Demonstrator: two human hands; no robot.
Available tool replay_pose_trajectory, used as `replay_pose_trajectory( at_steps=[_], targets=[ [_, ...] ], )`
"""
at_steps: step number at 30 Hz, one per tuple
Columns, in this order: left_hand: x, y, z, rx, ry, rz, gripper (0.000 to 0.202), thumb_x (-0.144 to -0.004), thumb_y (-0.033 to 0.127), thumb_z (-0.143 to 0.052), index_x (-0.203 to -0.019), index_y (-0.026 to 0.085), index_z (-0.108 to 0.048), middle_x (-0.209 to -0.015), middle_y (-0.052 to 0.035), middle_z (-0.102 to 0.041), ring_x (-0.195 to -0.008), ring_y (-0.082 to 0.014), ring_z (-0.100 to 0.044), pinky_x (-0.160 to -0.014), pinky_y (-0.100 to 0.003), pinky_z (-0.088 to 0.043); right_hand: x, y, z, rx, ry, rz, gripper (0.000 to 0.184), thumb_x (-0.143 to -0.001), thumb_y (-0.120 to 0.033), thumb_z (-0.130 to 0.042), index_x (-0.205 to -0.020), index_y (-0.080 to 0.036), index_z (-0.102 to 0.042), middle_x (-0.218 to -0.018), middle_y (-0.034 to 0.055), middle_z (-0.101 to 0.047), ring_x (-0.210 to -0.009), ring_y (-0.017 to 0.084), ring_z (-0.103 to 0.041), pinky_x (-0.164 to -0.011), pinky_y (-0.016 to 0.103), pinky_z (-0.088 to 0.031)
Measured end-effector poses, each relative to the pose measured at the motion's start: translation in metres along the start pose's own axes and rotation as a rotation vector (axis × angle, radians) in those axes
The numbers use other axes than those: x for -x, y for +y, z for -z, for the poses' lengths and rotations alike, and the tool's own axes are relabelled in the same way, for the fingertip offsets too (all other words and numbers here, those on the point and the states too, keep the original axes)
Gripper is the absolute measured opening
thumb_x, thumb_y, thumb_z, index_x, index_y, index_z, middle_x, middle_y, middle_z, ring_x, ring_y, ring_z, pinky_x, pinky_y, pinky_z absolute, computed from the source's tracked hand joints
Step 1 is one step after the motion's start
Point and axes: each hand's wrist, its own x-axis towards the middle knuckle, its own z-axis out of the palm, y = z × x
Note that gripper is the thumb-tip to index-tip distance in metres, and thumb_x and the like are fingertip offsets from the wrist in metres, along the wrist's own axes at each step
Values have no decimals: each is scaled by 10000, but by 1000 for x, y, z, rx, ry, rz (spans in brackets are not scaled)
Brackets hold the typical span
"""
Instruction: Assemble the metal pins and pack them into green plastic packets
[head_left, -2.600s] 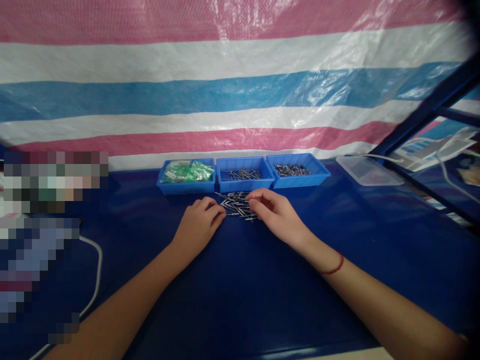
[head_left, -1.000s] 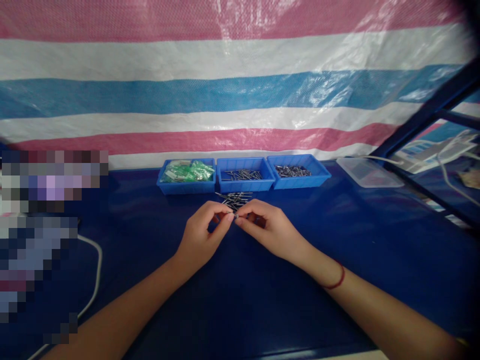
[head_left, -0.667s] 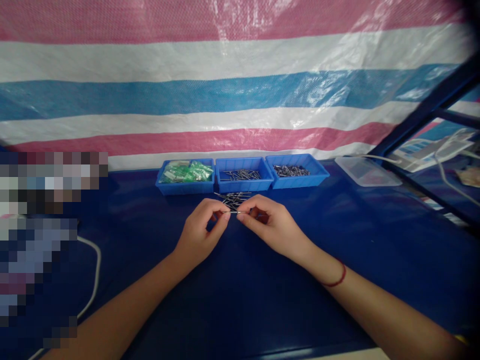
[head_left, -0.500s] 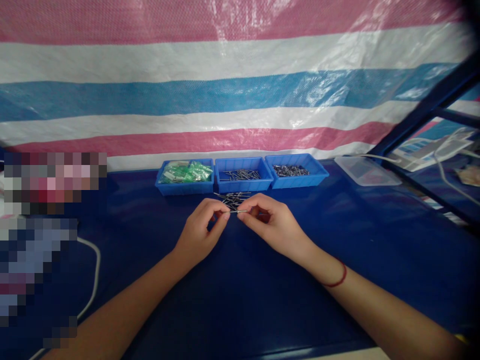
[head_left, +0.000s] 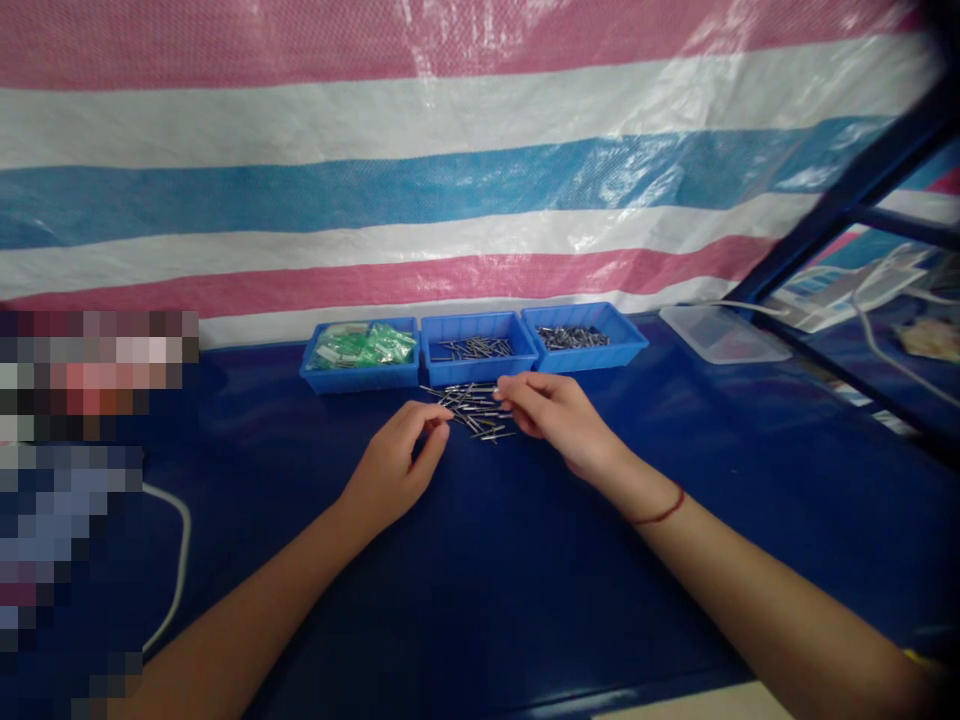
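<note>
A loose pile of thin metal pins (head_left: 480,405) lies on the blue tabletop between my hands. Just left of the pile is my left hand (head_left: 397,455), its thumb and forefinger curved with a small gap and nothing seen between them. My right hand (head_left: 551,415) is over the pile's right side, fingers pinched together. A small bright metal tip shows at its fingertips, seemingly one thin pin; the rest is hidden. Behind the pile, a blue bin (head_left: 480,372) holds more thin pins.
To its left, another blue bin (head_left: 360,378) contains green and clear plastic packets. The right blue bin (head_left: 592,357) holds small dark metal pieces. A clear plastic lid (head_left: 724,335) lies at the right rear. A white cable (head_left: 180,560) curves along the left. Striped sheeting (head_left: 450,190) hangs behind.
Both hands were holding one thin metal pin end to end in front of the pile. The right hand has moved away to the pile's right side; the left hand has let go and stayed nearby.
</note>
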Motion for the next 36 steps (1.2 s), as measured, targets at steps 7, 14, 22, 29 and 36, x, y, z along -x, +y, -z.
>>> replay_pose_trajectory(
  at_steps=[7,14,22,29,36],
  targets=[
    [-2,-7,-1,-65,-4,-20,139,-916,182,-472,-1001,191,-582,-965,-57,-642,-921,-178,-610,-858,-329,-484,-25,-4,48,-467,461,-179,221,-780,-391,-634,-808,-171,-628,-601,-46,-453,-396,36,-341,-323,171,-225],
    [-2,-13,-4,-302,-46,-38,288,-915,206,-475,-1177,178,-591,-1227,-108,-602,-1154,-251,-536,-969,-437,-436,-23,-9,47,-585,380,-233,143,-782,-239,-537,-861,-165,-630,-619,-39,-479,-414,44,-357,-329,165,-240],
    [-3,-15,-1,-401,-103,-52,235,-916,198,-479,-1080,193,-647,-1095,-74,-666,-1017,-222,-606,-889,-386,-461,-10,-13,25,-479,220,-210,160,-694,-249,-642,-830,-165,-629,-651,-45,-504,-446,44,-379,-361,171,-245],
    [-4,-15,1,-451,-138,-31,180,-933,257,-500,-1007,209,-657,-1024,-50,-663,-943,-200,-581,-825,-342,-430,-5,-13,18,-380,157,-149,195,-671,-270,-647,-833,-165,-624,-673,-38,-504,-469,49,-383,-391,187,-230],
    [-6,-12,2,-492,-164,26,193,-955,243,-462,-993,203,-647,-979,-42,-667,-881,-204,-576,-777,-346,-404,-1,-10,10,-224,79,-94,178,-703,-310,-625,-795,-158,-621,-658,-28,-511,-460,57,-378,-398,210,-213]
  ],
)
